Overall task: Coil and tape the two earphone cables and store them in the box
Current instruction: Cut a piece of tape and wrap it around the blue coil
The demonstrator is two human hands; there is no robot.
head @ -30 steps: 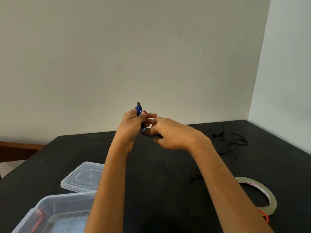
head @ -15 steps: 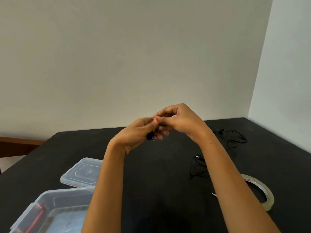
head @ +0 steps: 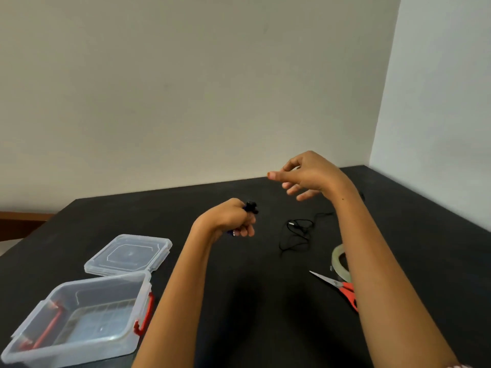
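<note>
- Black cable bundle [head: 251,207] pokes out of the top of the left hand [head: 231,217], centre frame. The fingers [head: 245,230] are curled tight round it. A speck of blue [head: 230,233] shows under the fist; can't tell what it is.
- Right hand [head: 309,175] has let go. Half a second ago its fingertips were pinched together with the left at the bundle. Now it is up and right of centre, well apart, loosely spread and holding nothing.
- Left hand has dropped lower in the frame, toward the table [head: 239,301], and carries the bundle alone.
- Reading: winding of the first cable looks finished. Whether tape is on it cannot be seen. The freed hand is likely bound for the tape or the other cable.
- Second cable [head: 297,235] lies loose and uncoiled on the table, right of centre, just beside the right forearm.
- Tape roll [head: 335,257] and scissors [head: 341,285] are at lower right, both partly hidden by that arm.
- Box [head: 79,317] stands open at lower left, its lid [head: 127,254] lying just behind it. No cable visible inside yet.
</note>
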